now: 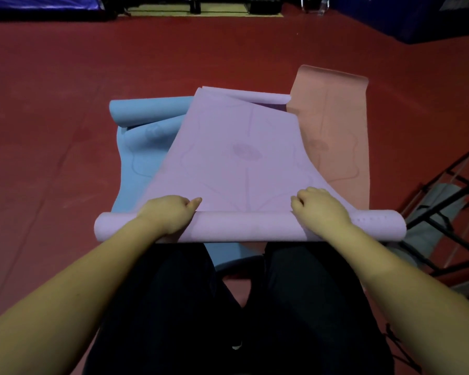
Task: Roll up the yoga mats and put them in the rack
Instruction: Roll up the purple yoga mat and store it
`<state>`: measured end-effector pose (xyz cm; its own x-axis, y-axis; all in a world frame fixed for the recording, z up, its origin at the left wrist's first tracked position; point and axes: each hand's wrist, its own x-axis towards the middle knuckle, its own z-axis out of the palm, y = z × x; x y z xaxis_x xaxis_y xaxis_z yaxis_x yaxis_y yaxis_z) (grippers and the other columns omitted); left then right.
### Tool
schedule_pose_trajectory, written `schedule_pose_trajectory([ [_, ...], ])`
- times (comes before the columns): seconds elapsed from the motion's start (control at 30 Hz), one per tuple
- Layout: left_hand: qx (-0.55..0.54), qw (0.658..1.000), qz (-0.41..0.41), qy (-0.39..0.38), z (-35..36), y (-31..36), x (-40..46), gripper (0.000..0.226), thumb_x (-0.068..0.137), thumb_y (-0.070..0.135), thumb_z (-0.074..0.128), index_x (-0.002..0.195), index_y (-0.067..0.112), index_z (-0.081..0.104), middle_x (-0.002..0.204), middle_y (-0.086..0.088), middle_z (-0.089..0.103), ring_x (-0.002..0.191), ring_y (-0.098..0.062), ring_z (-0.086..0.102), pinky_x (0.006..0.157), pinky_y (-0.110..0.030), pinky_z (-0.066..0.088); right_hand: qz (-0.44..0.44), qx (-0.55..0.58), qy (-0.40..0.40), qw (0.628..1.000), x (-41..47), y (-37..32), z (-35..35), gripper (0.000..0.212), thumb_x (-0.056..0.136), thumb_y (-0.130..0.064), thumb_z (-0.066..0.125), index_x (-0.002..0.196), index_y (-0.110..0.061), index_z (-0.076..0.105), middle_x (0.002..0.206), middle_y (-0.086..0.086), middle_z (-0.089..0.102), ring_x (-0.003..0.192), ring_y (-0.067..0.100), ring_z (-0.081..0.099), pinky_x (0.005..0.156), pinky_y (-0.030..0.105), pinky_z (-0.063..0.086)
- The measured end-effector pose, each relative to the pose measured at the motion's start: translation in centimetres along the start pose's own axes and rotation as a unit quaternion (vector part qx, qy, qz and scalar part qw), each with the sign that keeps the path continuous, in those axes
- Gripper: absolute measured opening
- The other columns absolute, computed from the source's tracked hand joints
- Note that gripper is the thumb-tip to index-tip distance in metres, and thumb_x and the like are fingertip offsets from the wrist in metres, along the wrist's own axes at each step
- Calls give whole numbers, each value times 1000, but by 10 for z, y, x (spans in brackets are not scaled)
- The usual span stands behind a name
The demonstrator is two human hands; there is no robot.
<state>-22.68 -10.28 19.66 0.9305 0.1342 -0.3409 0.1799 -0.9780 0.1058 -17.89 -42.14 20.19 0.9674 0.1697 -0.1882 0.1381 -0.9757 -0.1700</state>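
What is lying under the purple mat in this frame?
The purple mat, which both hands roll at its near end, overlaps a blue mat on its left and a pink mat on its right. How far each extends beneath it is covered.

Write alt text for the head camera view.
Both hands, left hand and right hand, grip the rolled end of a purple yoga mat lying over a blue mat and a pink mat on a red floor; a black rack stands right.
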Motion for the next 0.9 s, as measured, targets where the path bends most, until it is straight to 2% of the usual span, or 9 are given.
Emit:
schedule_pose_trajectory([
  [0.07, 0, 1000, -3, -29, -3, 0, 6, 62, 103, 57, 20, 120, 18, 65, 134, -11, 59, 122, -31, 53, 100, -38, 39, -9, 7, 95, 995, -13, 0, 11, 35, 100, -37, 43, 90, -9, 60, 102, 12, 61, 101, 34, 51, 79, 39, 40],
  [0.13, 26, 999, 5, -46, -3, 2, 12, 59, 104, 53, 20, 135, 19, 57, 141, -13, 52, 129, -31, 45, 106, -40, 37, -21, 17, 136, 990, -22, 3, 17, 38, 98, -43, 46, 82, -10, 58, 92, 10, 60, 93, 33, 50, 74, 40, 39],
  [0.33, -56, 994, -23, -94, -6, -1, 26, 67, 103, 57, 30, 133, 5, 58, 145, -16, 50, 131, -33, 47, 108, -36, 34, -71, -29, 176, 981, -29, 0, 31, 61, 91, -61, 30, 77, -10, 59, 78, 12, 62, 78, 35, 56, 73, 41, 44],
  [0.47, -57, 991, -37, -117, -6, 0, 38, 66, 102, 55, 36, 139, 2, 51, 150, -16, 45, 136, -33, 42, 110, -36, 31, -77, -68, 168, 980, -26, 3, 37, 57, 91, -59, 33, 75, -12, 58, 73, 9, 60, 74, 32, 57, 73, 41, 44],
  [0.57, -41, 996, -28, -69, -3, 3, 40, 62, 103, 55, 30, 124, 7, 63, 138, -16, 56, 125, -33, 51, 102, -37, 37, -58, -68, 169, 982, -13, 3, 34, 57, 90, -58, 33, 69, -11, 58, 67, 9, 59, 68, 33, 58, 65, 39, 43],
  [0.67, -33, 998, -15, 51, 5, 4, 31, 60, 104, 51, 22, 101, 13, 67, 116, -15, 66, 107, -34, 57, 91, -39, 44, -52, -92, 144, 984, -2, -2, 25, 64, 91, -59, 27, 75, -10, 65, 75, 12, 66, 75, 35, 62, 66, 37, 38],
  [0.77, 19, 985, -1, 171, 19, -1, 20, 51, 105, 38, 23, 110, 11, 66, 102, -16, 63, 98, -37, 54, 78, -42, 43, -48, -111, 121, 985, 10, -4, 22, 59, 98, -57, 32, 88, -11, 68, 92, 11, 69, 88, 33, 63, 69, 36, 33],
  [0.8, 32, 982, 9, 186, 25, -4, 16, 53, 103, 39, 22, 108, 11, 67, 97, -16, 63, 93, -37, 54, 72, -41, 40, -43, -110, 112, 987, 14, -5, 20, 59, 98, -57, 32, 91, -12, 69, 96, 10, 70, 92, 32, 63, 70, 35, 35],
  [0.9, 21, 977, 43, 209, 45, -11, 1, 60, 94, 47, 24, 81, 9, 68, 77, -15, 60, 75, -37, 57, 63, -40, 39, -28, -102, 45, 993, 27, -9, 14, 64, 98, -60, 25, 104, -15, 70, 108, 10, 69, 103, 30, 62, 79, 34, 42],
])
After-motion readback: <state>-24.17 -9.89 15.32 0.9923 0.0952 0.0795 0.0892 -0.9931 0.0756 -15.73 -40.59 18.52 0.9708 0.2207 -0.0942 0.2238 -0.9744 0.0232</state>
